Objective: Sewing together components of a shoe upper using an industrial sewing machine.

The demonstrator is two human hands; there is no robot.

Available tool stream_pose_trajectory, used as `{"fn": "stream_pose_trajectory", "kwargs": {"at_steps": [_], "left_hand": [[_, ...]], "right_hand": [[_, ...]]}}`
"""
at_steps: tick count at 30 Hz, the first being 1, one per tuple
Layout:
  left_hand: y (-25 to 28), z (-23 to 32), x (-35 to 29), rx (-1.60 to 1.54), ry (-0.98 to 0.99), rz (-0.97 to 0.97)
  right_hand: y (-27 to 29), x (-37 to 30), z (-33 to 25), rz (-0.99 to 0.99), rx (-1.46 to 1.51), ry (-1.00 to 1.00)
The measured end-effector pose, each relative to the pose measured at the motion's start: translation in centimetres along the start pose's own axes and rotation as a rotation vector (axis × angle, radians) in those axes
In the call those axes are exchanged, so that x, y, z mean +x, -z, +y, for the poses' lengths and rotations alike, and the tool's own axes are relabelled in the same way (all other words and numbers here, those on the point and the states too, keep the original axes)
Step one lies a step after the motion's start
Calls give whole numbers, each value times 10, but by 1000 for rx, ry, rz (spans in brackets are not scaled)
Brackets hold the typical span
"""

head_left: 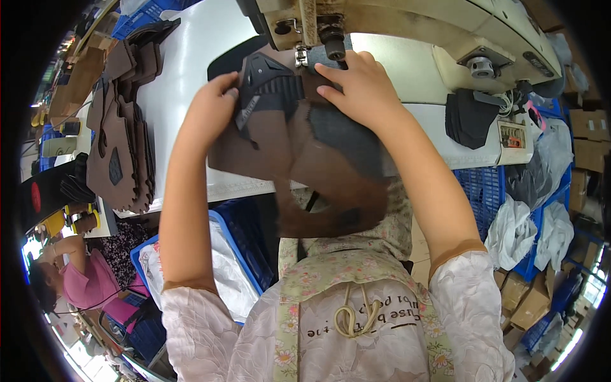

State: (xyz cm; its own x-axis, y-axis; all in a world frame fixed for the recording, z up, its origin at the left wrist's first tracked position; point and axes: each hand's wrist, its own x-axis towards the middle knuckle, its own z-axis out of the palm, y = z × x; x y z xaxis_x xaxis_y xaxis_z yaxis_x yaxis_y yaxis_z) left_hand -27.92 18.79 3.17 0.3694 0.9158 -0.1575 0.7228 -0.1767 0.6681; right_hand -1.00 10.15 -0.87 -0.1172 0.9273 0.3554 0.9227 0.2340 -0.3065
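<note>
A brown shoe upper (245, 149) with black and dark grey overlays lies under the sewing machine's presser foot (301, 58). Its lower part hangs over the table's front edge toward my lap and is blurred. On its upper left sits a black triangular piece (266, 71) with ribs below. My left hand (215, 105) is closed at the upper's left edge, thumb and forefinger together on it. To the right of the presser foot, my right hand (363, 89) rests on the upper with thumb and forefinger spread; its other fingers are partly hidden behind the machine head.
Brown cut pieces (121, 149) are stacked at the table's left. Dark pieces (470, 118) lie in a pile at the right, below the machine arm (439, 25). A lined blue crate (238, 254) stands below the table; another person (92, 277) sits at the far left.
</note>
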Motion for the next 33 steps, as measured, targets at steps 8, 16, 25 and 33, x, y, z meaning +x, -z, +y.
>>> {"fn": "stream_pose_trajectory", "kwargs": {"at_steps": [8,16,25,33], "left_hand": [[10,11,34,155,-80,26],[-71,75,-32,426,-369,269],[-118,111,-42,776,-236,160],[-147,105,-36,948,-147,210]], "right_hand": [[-15,-12,-11,220,-18,32],[-19,-12,-7,268,15,39],[-12,9,25,37,229,60],[-20,6,25,4,282,19]]}}
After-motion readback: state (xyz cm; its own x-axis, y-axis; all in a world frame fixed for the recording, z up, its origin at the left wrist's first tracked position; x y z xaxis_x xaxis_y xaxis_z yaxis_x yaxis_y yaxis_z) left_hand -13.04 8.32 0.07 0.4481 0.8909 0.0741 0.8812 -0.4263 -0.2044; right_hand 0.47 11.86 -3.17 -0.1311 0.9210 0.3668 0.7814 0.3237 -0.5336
